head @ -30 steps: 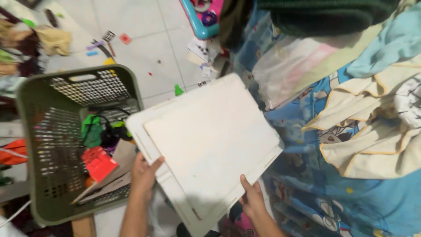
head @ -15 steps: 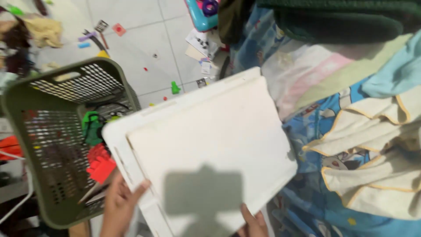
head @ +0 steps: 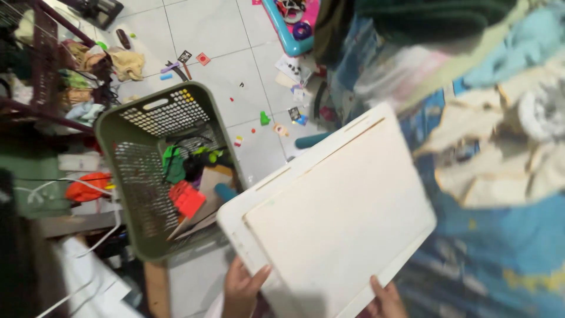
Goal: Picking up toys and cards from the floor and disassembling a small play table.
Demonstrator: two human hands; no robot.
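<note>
Both hands, left hand (head: 241, 288) and right hand (head: 385, 301), pinch the white board (head: 335, 218); green basket (head: 154, 171) just beyond the left fingers, blue bedding (head: 500, 235) past the right.

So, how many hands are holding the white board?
2. The left hand grips its lower left edge; the right hand holds the bottom edge of the white board, partly cut off.

Looking steeply down from head height, close over a white board (head: 335, 218), with green basket (head: 147, 171) left, tiled floor (head: 218, 65) far.
</note>
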